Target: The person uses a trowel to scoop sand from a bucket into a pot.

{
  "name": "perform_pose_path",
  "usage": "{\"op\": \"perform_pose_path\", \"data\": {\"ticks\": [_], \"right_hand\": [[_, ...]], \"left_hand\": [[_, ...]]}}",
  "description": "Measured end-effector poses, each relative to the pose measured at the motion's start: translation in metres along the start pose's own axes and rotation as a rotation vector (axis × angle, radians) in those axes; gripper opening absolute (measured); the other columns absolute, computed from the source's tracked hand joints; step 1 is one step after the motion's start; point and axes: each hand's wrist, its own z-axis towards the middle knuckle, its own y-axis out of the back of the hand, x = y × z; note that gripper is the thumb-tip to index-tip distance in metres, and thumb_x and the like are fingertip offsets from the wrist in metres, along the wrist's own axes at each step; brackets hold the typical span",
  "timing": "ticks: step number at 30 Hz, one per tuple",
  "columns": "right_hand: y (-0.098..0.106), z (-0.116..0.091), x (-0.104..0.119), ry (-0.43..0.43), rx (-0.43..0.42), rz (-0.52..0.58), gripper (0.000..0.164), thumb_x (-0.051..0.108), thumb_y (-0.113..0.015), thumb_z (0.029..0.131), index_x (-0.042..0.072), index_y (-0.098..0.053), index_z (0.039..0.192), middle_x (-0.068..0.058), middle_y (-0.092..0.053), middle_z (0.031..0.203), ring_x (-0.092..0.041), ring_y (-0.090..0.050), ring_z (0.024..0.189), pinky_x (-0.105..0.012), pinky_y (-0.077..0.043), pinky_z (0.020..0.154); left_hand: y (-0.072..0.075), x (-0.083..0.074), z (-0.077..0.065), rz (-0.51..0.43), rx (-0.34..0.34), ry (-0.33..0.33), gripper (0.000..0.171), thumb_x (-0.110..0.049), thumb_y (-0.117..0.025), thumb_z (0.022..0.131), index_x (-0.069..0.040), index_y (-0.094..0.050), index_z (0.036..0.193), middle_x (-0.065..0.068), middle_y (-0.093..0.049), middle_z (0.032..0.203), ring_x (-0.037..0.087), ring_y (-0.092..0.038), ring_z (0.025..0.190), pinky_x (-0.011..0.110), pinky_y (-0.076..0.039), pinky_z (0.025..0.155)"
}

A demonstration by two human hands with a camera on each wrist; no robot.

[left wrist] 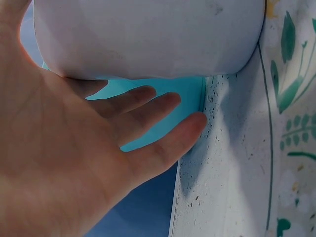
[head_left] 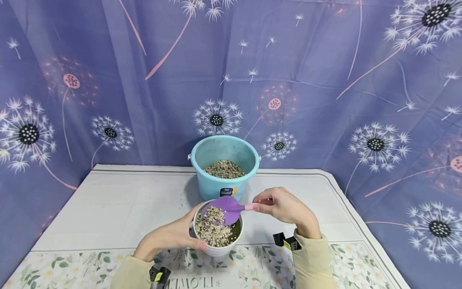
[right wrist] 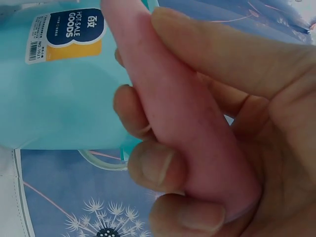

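My left hand [head_left: 173, 235] holds a white flowerpot [head_left: 216, 251] by its side, with the thumb on the near side of the rim. In the left wrist view the pot [left wrist: 148, 39] seems raised off the table, and several fingers [left wrist: 163, 148] reach out below its base. Pale granules cover much of the dark soil [head_left: 236, 229] in the pot. My right hand [head_left: 285, 206] grips the pink handle [right wrist: 182, 108] of a garden trowel. Its purple blade [head_left: 231, 206] is tilted over the pot, with granules [head_left: 213, 214] at the tip.
Behind the pot stands a light blue bucket [head_left: 213, 186], with more granules [head_left: 224, 169] inside. A white cloth with a floral front strip covers the table [head_left: 144, 196]. Specks lie scattered on it near the pot. A blue dandelion-print curtain [head_left: 162, 100] hangs behind and at both sides.
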Motion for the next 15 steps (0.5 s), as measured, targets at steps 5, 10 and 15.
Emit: {"op": "perform_pose_path", "data": {"ticks": [5,10,15], "right_hand": [[0.0006,0.0005,0.0036,-0.016,-0.031,-0.036,0.014,0.033,-0.071,0.090,0.022,-0.077,0.096,0.018,-0.068,0.084,-0.003,-0.059,0.070,-0.026,-0.052,0.066],[0.0011,0.0003,0.0065,-0.045,-0.070,-0.089,0.013,0.036,-0.072,0.089,0.026,-0.076,0.095,0.023,-0.066,0.081,-0.002,-0.057,0.068,-0.027,-0.050,0.064],[0.0014,-0.0005,0.0075,-0.057,-0.089,-0.128,0.014,0.037,-0.072,0.088,0.028,-0.076,0.097,0.023,-0.065,0.081,-0.001,-0.055,0.067,-0.027,-0.048,0.064]], "left_hand": [[0.0006,-0.0004,-0.0008,0.025,-0.007,0.021,0.118,-0.041,-0.084,0.077,-0.011,-0.003,0.157,0.016,-0.019,0.158,0.034,-0.027,0.141,0.057,-0.024,0.112],[0.0013,-0.0013,-0.0027,0.059,-0.007,0.028,0.118,-0.043,-0.082,0.077,-0.014,0.000,0.157,0.020,-0.014,0.159,0.038,-0.024,0.141,0.060,-0.023,0.111],[0.0007,-0.0023,-0.0044,0.056,-0.003,0.024,0.117,-0.041,-0.082,0.078,-0.013,0.000,0.157,0.020,-0.014,0.159,0.039,-0.024,0.141,0.062,-0.023,0.110]]}}
